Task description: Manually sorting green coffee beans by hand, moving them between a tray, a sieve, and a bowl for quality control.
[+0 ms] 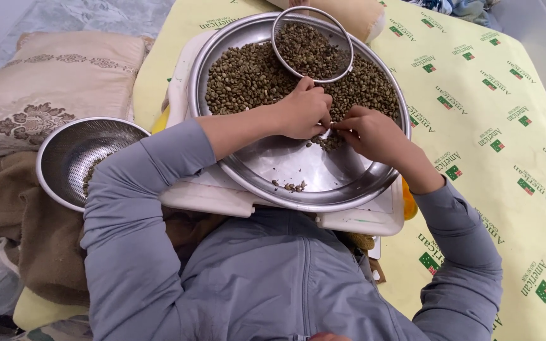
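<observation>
A wide round steel tray (266,164) rests on a white board (210,196) on my lap. Greenish-brown beans (248,79) cover its far half. A small wire sieve (313,44) full of beans lies on the pile at the far rim. My left hand (301,113) is curled over the near edge of the bean pile. My right hand (371,132) sits beside it, fingertips pinched at a small cluster of beans (328,142) between the two hands. Whether either hand holds beans is hidden. A few beans (293,186) lie apart near the tray's front rim.
A steel colander (74,155) with some beans inside stands to my left on a brown cloth (26,233). A patterned cushion (52,82) lies behind it. A yellow printed sheet (488,126) covers the surface on the right.
</observation>
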